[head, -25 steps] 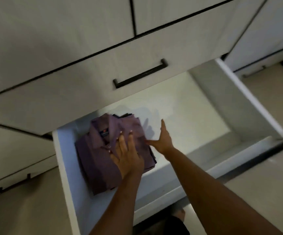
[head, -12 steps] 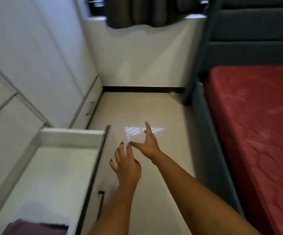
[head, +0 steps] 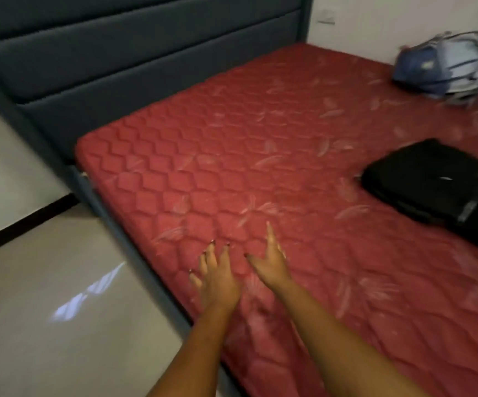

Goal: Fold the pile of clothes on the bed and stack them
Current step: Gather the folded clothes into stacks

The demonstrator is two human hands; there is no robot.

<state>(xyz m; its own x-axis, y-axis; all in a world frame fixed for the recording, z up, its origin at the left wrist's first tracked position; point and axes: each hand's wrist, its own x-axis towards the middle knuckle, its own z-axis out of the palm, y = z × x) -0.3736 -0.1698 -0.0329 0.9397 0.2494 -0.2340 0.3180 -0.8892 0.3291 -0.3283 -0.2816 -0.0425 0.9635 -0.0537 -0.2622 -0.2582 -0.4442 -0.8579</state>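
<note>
While left hand (head: 217,279) and right hand (head: 270,260) hover splayed, empty, black clothes (head: 421,179), seemingly folded, on mattress (head: 232,153).

Single head-worn view, wide-angle, looking forward and down across the bed (head: 260,156) from its near side edge. Headboard (head: 134,61) lies upper left, floor (head: 60,310) lower left. Both forearms enter from the bottom edge, close to the lens.

Red quilted mattress (head: 232,156) ahead of you, dark padded headboard (head: 146,53) at its end, glossy beige floor (head: 46,339) on your left with a glare patch (head: 89,296), white wall (head: 389,18) beyond
</note>
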